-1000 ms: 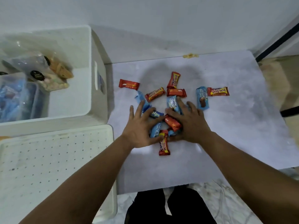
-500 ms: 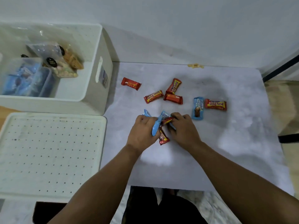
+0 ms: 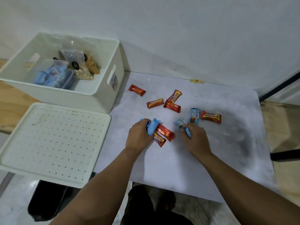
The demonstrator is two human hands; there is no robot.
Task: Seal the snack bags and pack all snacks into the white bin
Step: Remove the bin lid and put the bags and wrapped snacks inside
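Blue snacks (image 3: 151, 128) gripped in left hand (image 3: 139, 137).

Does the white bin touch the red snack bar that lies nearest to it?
Apart. The head view shows a strip of bare table between the white bin and the red snack bar.

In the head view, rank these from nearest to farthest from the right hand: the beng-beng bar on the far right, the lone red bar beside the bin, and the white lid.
From the right hand:
1. beng-beng bar, just beyond it, to its right.
2. lone red bar, up and left, next to the white bin.
3. white lid, far left, past the left hand.
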